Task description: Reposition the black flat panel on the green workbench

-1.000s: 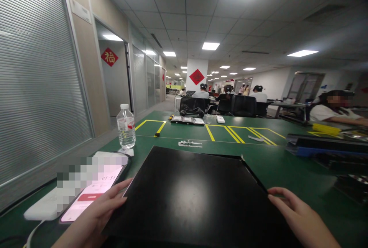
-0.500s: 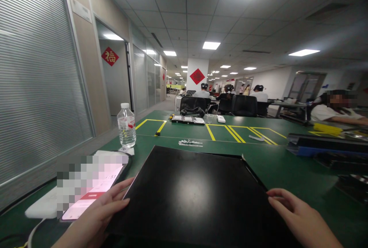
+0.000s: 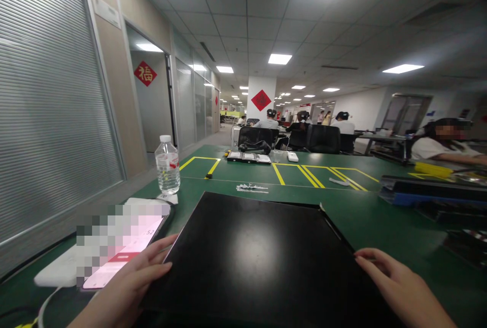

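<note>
A flat black panel is held by its two side edges above the near part of a green counter; whether it also rests on the surface cannot be told. Its left edge is gripped by the left hand, the thumb laid over the glossy top and the fingers set along the side. The right edge is pinched by the right hand — thumb and forefinger brought together at the rim. Beside the left hand, a lit phone is seen next to a white object, partly masked by pixelation. A water bottle is stood farther back on the left. Beyond the panel's far edge, white scraps are scattered, and yellow tape lines are laid out on the counter. A black tray is placed near the far edge. At right, yellow, blue and black items are strewn — a seated person is seen behind them.
</note>
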Demonstrator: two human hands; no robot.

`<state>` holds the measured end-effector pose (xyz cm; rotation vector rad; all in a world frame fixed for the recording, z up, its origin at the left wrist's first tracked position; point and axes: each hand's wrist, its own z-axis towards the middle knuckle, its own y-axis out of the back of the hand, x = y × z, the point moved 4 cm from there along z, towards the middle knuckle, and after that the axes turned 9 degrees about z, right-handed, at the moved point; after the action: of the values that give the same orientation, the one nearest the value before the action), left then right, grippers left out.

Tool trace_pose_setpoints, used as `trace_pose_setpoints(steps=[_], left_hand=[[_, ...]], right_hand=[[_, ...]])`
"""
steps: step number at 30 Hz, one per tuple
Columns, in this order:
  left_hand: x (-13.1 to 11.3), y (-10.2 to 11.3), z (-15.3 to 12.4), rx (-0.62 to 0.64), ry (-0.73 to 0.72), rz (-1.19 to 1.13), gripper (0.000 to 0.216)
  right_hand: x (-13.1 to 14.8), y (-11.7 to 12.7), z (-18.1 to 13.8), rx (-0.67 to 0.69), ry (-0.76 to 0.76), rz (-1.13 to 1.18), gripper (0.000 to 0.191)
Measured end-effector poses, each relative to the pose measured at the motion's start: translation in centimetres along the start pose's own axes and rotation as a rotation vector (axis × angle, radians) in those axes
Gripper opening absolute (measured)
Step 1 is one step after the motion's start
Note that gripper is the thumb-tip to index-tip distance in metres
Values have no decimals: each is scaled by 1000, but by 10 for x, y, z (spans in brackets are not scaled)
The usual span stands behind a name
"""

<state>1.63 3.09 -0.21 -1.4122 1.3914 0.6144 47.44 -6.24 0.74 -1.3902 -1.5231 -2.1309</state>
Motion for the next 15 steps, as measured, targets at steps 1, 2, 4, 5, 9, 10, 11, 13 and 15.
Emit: trace_pose_setpoints(steps=[1, 2, 4, 5, 9, 10, 11, 13, 15], left_hand=[[0, 1, 1, 3, 3, 3, 92], [1, 2, 1, 8, 3, 6, 93], [1, 3, 3, 18, 13, 7, 94], [2, 4, 4, 23, 18, 5, 94], [2, 5, 6, 49, 22, -25, 95], [3, 5, 6, 53, 20, -33, 95], [3, 5, 6, 56, 18, -40, 94], [3, 4, 5, 55, 16, -46, 92], [3, 3, 5, 50, -1, -45, 92]], right_hand=[[-1, 1, 1, -4, -3, -4, 50], [-2, 1, 1, -5, -6, -11, 51], [-4, 2, 3, 1, -8, -23, 52], [-6, 2, 4, 7, -6, -25, 52], [-13, 2, 7, 13, -6, -32, 52], [-14, 2, 8, 13, -10, -33, 53], [-15, 1, 9, 15, -12, -32, 53], [-15, 1, 9, 19, -12, -31, 53], [-14, 1, 9, 25, -7, -27, 52]])
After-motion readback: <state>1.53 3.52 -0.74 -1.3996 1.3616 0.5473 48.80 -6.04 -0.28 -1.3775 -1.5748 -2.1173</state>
